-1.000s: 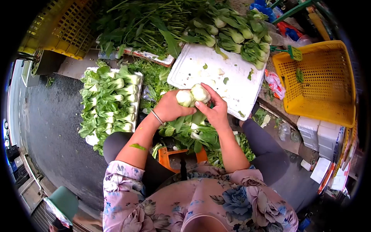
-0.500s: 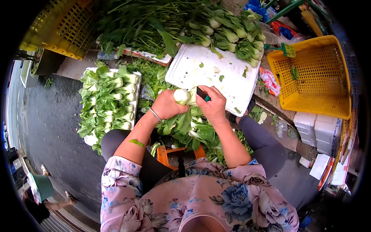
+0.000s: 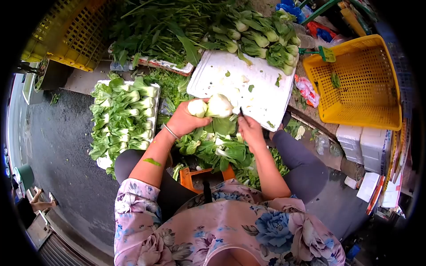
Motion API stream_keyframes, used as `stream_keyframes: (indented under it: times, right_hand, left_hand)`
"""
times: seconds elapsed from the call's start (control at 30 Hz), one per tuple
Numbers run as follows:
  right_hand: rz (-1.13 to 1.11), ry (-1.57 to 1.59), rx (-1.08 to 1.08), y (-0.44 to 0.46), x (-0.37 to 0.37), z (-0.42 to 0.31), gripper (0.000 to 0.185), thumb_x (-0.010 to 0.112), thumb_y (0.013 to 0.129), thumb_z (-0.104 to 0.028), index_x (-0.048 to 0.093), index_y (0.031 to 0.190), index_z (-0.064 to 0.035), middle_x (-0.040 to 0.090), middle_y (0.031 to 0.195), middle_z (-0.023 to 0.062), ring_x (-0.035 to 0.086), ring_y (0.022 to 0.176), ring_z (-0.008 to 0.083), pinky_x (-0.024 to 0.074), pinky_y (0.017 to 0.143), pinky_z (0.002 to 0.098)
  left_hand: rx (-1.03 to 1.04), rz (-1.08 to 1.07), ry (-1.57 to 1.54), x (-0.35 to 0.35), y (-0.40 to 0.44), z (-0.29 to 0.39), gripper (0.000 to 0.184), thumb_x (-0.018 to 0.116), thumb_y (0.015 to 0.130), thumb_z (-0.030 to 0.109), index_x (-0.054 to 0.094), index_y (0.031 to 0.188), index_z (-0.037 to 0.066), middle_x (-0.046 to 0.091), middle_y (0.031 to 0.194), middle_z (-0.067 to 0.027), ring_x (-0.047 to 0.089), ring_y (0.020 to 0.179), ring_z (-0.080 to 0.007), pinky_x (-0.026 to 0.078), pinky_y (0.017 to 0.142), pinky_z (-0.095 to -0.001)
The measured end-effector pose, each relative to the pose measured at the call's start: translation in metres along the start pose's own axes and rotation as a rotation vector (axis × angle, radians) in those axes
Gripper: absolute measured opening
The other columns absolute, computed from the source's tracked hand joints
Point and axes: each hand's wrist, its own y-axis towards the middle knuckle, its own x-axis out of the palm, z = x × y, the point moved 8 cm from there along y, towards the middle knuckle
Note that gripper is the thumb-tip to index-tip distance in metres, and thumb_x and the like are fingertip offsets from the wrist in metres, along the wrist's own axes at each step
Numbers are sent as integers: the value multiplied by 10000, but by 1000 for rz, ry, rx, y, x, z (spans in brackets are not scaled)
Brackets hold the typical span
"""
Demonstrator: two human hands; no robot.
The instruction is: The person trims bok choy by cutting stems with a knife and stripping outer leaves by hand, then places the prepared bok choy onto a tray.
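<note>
My left hand (image 3: 187, 120), with a bangle at its wrist, is closed round bok choy (image 3: 220, 106). Two pale, rounded bases stick up out of the grip, and green leaves hang below. Close by on the right, my right hand (image 3: 251, 132) is closed on a small knife (image 3: 241, 112) whose dark blade points up beside the larger base. Both hands are just in front of a white foam board (image 3: 262, 95) strewn with leaf scraps. Under them lies a heap of loose bok choy and leaves (image 3: 222, 150).
Trimmed bok choy lies in rows on a white tray (image 3: 156, 99) at left. More bok choy (image 3: 266, 37) and long-stemmed greens (image 3: 155, 31) lie at the back. A yellow basket (image 3: 355, 111) stands at right, another yellow crate (image 3: 80, 40) at upper left. An orange stool (image 3: 186, 179) is below.
The larger pale base now shows beside the one in my left hand. My right hand has moved slightly right and down, away from the bok choy, with the knife. At lower left, a passer-by has shifted.
</note>
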Motion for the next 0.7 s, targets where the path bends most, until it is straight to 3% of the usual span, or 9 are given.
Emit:
stream_keyframes:
  times: [0.03, 0.07, 0.17, 0.27, 0.37, 0.43, 0.53, 0.6, 0.7]
  right_hand:
    - [-68, 277, 115, -16, 0, -22, 432, 560, 869, -275, 488, 1224, -40, 535, 747, 1, 452, 610, 66, 394, 546, 214]
    - [-9, 376, -17, -25, -1, -50, 419, 537, 885, -269, 484, 1230, -38, 511, 754, -16, 446, 647, 44, 379, 554, 184]
    - [-1, 290, -190, -35, 3, -90, 459, 528, 888, -292, 449, 1260, -36, 560, 841, 4, 478, 697, 73, 412, 628, 215]
    - [-127, 255, -201, -46, 22, -112, 596, 524, 889, -297, 280, 1345, -2, 582, 1014, 114, 511, 846, 107, 418, 748, 242]
    - [-149, 467, -195, -45, 40, -117, 727, 547, 879, -258, 103, 1361, 56, 571, 857, 76, 478, 721, 78, 387, 631, 194]
    - [-184, 639, -166, -47, 52, -124, 824, 574, 863, -214, -24, 1347, 81, 534, 719, 37, 432, 600, 53, 347, 504, 171]
    - [-167, 652, -157, -42, 61, -127, 846, 586, 853, -191, -47, 1339, 89, 511, 650, 19, 405, 541, 51, 327, 468, 172]
    - [-152, 657, -150, -37, 63, -124, 832, 593, 848, -183, -16, 1334, 109, 530, 643, 26, 427, 550, 56, 347, 486, 177]
    - [-126, 524, -186, -31, 60, -122, 777, 599, 843, -171, 71, 1343, 99, 572, 730, 46, 465, 601, 62, 374, 507, 185]
  left_hand:
    - [-20, 31, 14, -2, 0, -3, 475, 701, 666, 4, 540, 1112, -10, 612, 931, -5, 545, 814, -62, 462, 757, -230]
    - [-23, 25, 19, 0, 1, -7, 475, 701, 666, 4, 540, 1112, -10, 612, 931, -5, 545, 814, -62, 462, 757, -230]
    - [19, 91, -7, -1, 3, -8, 483, 706, 660, 12, 542, 1114, -11, 616, 920, -7, 546, 800, -57, 465, 738, -223]
    - [92, 152, 120, -3, 3, 2, 476, 716, 651, 30, 558, 1098, -4, 616, 902, -1, 533, 797, -39, 461, 727, -214]
    - [173, 310, 254, -7, -1, 12, 490, 730, 618, 45, 579, 1083, 23, 637, 891, -37, 575, 788, -84, 473, 727, -236]
    - [423, 511, 673, -6, -15, 47, 430, 719, 593, 76, 628, 1013, 99, 644, 874, -85, 598, 749, -220, 482, 694, -302]
    - [490, 530, 671, -5, -20, 54, 433, 727, 570, 91, 634, 993, 108, 641, 878, -83, 576, 761, -268, 475, 698, -332]
    - [476, 542, 662, -8, -20, 52, 424, 731, 571, 91, 636, 984, 105, 641, 875, -79, 582, 759, -246, 471, 699, -323]
    - [454, 547, 649, -12, -21, 49, 422, 720, 571, 78, 636, 984, 104, 638, 865, -77, 580, 757, -246, 472, 693, -322]
